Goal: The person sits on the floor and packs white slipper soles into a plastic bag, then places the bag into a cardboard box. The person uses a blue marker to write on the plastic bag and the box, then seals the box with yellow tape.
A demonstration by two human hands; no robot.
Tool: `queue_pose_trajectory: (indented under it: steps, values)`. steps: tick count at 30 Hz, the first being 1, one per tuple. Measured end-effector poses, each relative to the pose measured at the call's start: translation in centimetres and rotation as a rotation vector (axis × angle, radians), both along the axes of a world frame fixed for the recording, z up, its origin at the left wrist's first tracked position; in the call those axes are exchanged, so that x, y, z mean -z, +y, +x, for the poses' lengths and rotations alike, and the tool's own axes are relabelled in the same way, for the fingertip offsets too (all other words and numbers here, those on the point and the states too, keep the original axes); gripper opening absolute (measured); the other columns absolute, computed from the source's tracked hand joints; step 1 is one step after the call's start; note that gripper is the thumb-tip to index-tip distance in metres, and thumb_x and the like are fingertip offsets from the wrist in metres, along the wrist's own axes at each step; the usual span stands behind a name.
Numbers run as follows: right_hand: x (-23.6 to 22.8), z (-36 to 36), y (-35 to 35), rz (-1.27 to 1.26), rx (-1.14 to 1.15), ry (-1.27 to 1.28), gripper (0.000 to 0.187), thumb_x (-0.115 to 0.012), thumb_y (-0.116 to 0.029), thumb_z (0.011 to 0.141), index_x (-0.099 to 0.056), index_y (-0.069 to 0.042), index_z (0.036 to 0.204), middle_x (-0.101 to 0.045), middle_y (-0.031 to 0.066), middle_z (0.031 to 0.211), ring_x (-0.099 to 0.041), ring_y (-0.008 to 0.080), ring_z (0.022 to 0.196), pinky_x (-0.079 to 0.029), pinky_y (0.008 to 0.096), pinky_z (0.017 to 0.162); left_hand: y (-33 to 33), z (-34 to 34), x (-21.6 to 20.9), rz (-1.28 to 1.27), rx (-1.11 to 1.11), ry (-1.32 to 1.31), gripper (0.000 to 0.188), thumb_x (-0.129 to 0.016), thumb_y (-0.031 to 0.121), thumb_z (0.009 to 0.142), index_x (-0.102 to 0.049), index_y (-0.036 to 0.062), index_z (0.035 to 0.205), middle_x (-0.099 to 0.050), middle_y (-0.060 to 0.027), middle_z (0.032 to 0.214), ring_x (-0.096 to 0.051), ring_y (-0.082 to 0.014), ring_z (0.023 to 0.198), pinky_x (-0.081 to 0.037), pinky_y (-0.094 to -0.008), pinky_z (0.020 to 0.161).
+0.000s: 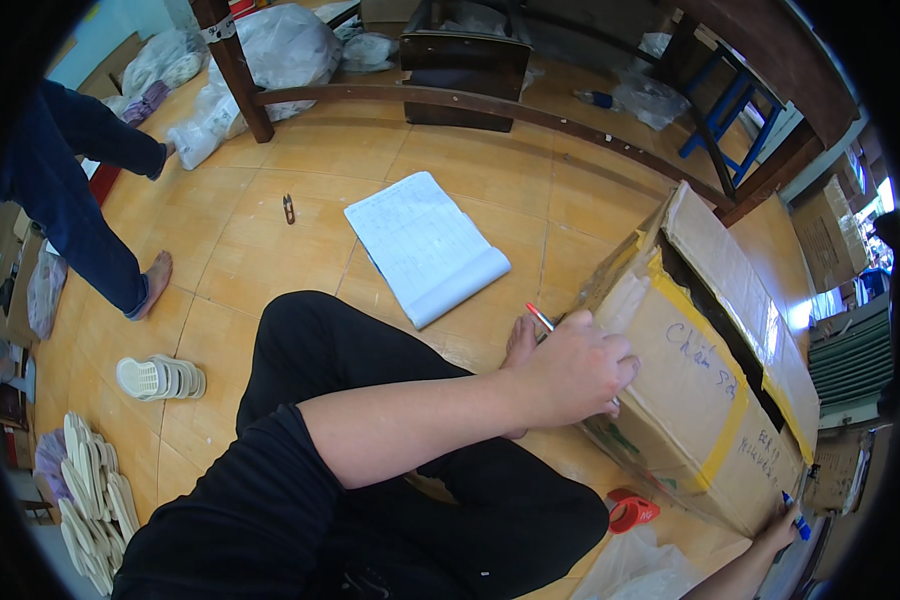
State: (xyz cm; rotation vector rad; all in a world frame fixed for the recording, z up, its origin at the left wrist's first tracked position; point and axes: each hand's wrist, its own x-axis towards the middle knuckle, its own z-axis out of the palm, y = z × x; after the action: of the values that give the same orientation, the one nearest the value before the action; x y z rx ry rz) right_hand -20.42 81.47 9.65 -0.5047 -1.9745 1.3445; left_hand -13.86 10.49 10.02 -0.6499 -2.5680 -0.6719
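Note:
A large cardboard box (pixel 660 390) with yellow tape and handwriting on its side stands at my right, a dark gap showing between its top flaps. My left hand (pixel 582 368) is closed around a slim pen (pixel 540 317) with a red end, in front of the box's near left corner. Whether it touches the cardboard I cannot tell. Down at the box's lower right corner, my right hand (pixel 778 530) grips a blue marker (pixel 799 518). An open notebook (pixel 425 240) with a curled page lies on the floor beyond my crossed legs.
Small thread snips (pixel 289 209) lie left of the notebook. A red tape dispenser (pixel 632 512) and clear plastic (pixel 635 568) are near my knee. Pale shoe soles (pixel 95 500) are piled at left, beside a small stack (pixel 160 378). Another person's legs (pixel 80 190) stand there. A wooden frame (pixel 490 103) spans the back.

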Motion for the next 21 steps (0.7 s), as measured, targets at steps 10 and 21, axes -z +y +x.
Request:
queue_pose_trajectory:
  steps: [10,21]
  values:
    - [-2.2,1.9,-10.0,0.001,0.054,-0.24,0.028,-0.072,-0.031,0.091,-0.059,-0.011,0.077,-0.056,0.0004,0.067,-0.051,0.0152,0.057,-0.04,0.0318,0.048,-0.6,-0.5,0.0,0.035,0.061,0.104,0.06,-0.082,0.043,0.066,-0.068,0.0087,0.113,-0.066,-0.0071,0.093,-0.063,-0.0271,0.087,-0.044,-0.041,0.077]
    - [-3.3,2.8,-14.2,0.201,0.124,-0.052,0.028,-0.075,-0.026,0.084,-0.073,0.002,0.086,-0.074,0.0095,0.079,-0.069,0.016,0.074,-0.052,0.0298,0.071,0.5,0.5,-1.8,-0.069,-0.061,0.093,0.069,-0.088,0.04,0.057,-0.071,0.0055,0.114,-0.053,-0.0071,0.075,-0.047,-0.0274,0.069,-0.039,-0.0384,0.064]
